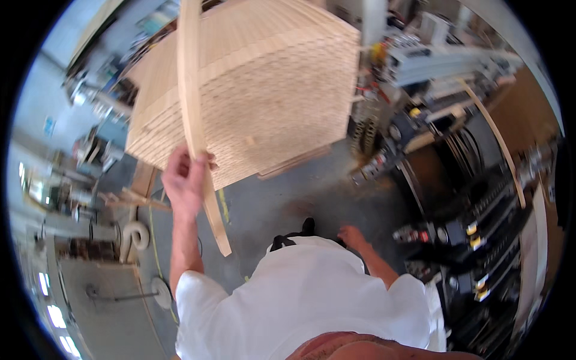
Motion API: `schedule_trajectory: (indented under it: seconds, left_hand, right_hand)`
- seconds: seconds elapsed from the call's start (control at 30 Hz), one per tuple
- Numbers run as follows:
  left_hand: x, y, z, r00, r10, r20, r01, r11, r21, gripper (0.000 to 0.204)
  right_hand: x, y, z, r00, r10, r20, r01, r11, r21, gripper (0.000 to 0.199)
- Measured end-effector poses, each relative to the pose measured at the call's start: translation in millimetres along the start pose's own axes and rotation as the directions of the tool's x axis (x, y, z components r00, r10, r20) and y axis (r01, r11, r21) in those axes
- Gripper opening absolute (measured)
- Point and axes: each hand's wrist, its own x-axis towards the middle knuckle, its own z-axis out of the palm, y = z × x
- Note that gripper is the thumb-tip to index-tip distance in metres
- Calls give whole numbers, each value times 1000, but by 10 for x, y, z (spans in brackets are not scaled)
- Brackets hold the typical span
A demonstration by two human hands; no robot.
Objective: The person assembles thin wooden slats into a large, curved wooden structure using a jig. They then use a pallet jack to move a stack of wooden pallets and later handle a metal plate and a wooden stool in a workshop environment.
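Observation:
My left hand (186,180) is closed around a long, pale wooden strip (191,102), thumb on one side and fingers on the other. The strip slants from the top edge of the view, across a big stack of wooden strips (276,96), down to a free end below my hand. The many end faces of the stack point toward me. My right hand (353,236) hangs low by my right side, apart from the stack and the machine; its fingers are too small and blurred to read.
A dark machine with several clamp-like arms (450,234) lines the right side. Another long wooden strip (495,135) leans across it. Pale metal rails (444,63) lie farther back. At left are a coiled hose (137,236), a grey panel (105,300) and a round base with a rod (161,293).

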Motion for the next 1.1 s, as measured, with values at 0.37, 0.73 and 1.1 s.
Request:
schedule_trajectory:
  seconds: [0.37, 0.73, 1.1]
  left_hand:
    - [2154, -771, -2374, 896, 27, -443, 215, 847, 486, 45]
    - [4144, -2406, -2606, 974, -105, -199, 223, 561, 797, 51]
    - [4905, -2695, -2342, 975, -220, -28, 145, 541, 829, 58]
  right_hand:
    - [327, 332, 612, 988, 152, -35, -152, 988, -3, 25]
    - [40, 437, 857, 941, 332, -72, -331, 943, 18, 29]
    - [37, -95, 1316, 770, 633, -79, -553, 724, 412, 21]
